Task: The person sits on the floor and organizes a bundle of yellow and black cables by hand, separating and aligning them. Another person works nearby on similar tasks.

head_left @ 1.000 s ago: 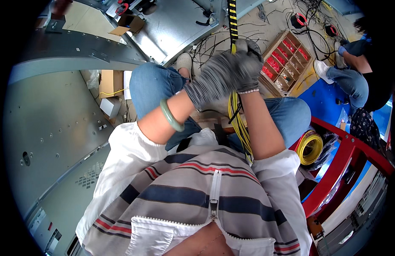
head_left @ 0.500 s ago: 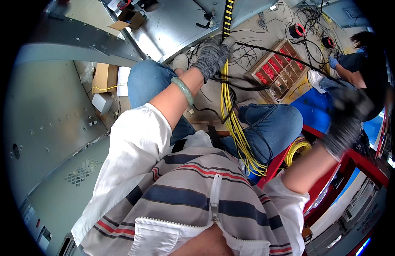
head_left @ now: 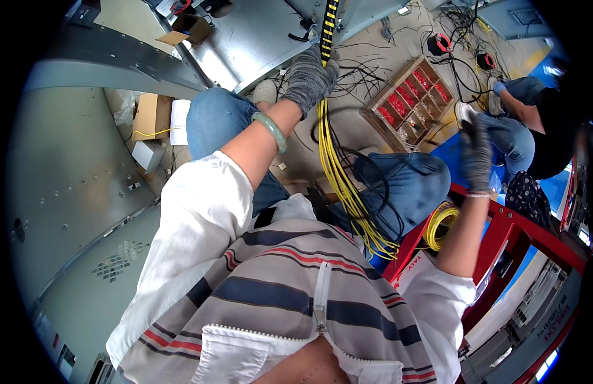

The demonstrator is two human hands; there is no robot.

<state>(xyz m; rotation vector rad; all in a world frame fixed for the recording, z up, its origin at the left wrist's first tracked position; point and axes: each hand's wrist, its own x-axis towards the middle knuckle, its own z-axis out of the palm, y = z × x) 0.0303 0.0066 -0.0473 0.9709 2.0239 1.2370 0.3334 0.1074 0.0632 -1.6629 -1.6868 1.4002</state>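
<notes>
Since the earlier frames the two hands have parted: both gripped the wires together a second ago, and now the right hand (head_left: pixel 477 153) has swung out to the side, well away from the bundle, while the left hand (head_left: pixel 310 78) stays up at the top of it. Left hand, in a grey knit glove, is clenched around the yellow wires (head_left: pixel 340 179) just below the black-and-yellow sleeve (head_left: pixel 328 25) they run out of, with a green bangle (head_left: pixel 271 130) on that wrist. From this grip the wires hang down across the blue-jeaned lap (head_left: pixel 405 185) and fan out near the red frame (head_left: pixel 520 237). Right hand, also gloved, is raised with its fingers extended upward beside the parts tray (head_left: pixel 412 96); a thin dark strand seems to run by it, but whether it pinches that strand I cannot tell. Judging by the split, one hand now anchors the bundle while the other draws out or sorts a single lead. A yellow coil (head_left: pixel 439 221) sits below the wires against the red frame. Beyond the tray another person (head_left: pixel 533 121) in jeans crouches on the floor (head_left: pixel 373 64), which is strewn with black cables. Left of the wires stand a grey metal panel (head_left: pixel 72 192) and a cardboard box (head_left: pixel 152 115).
</notes>
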